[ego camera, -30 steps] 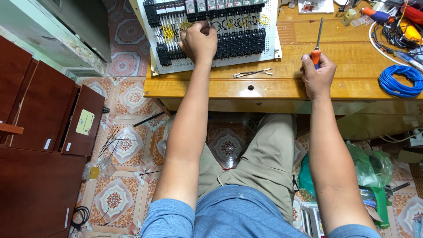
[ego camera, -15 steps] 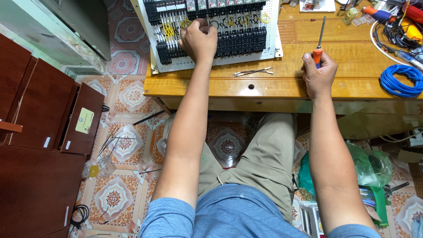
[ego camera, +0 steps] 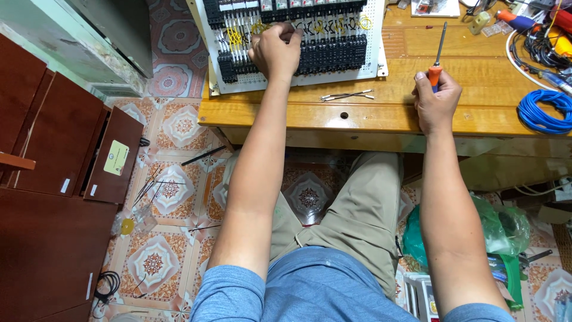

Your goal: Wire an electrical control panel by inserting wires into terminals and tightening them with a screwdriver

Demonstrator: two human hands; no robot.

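Two bare hands are at work over a wooden table (ego camera: 476,113) seen from above. On the left, the left hand (ego camera: 275,52) rests fisted on a white perforated panel (ego camera: 375,56) that lies flat at the table's far edge; its fingers curl down among rows of black terminal blocks (ego camera: 330,53) and yellow and white wires (ego camera: 235,39), but whether they pinch anything I cannot tell. At the other side, the right hand (ego camera: 437,102) is closed around the orange handle of a screwdriver (ego camera: 438,56), whose dark shaft stands up and away from the person, well apart from the panel. Between the hands, just below the panel's lower edge, a few short grey wire pieces (ego camera: 347,95) lie on the wood. Near the table's right edge sits a coil of blue cable (ego camera: 543,112), with a tangle of black and coloured tools and leads (ego camera: 545,30) beyond it. Down on the patterned tile floor (ego camera: 173,125), dark red-brown cabinets (ego camera: 47,179) stand to the left; one door carries a pale yellow rectangular label (ego camera: 116,157) with a small round green mark, and small white stickers (ego camera: 65,185) sit on neighbouring fronts. By the person's right leg lies a green plastic bag (ego camera: 500,229).
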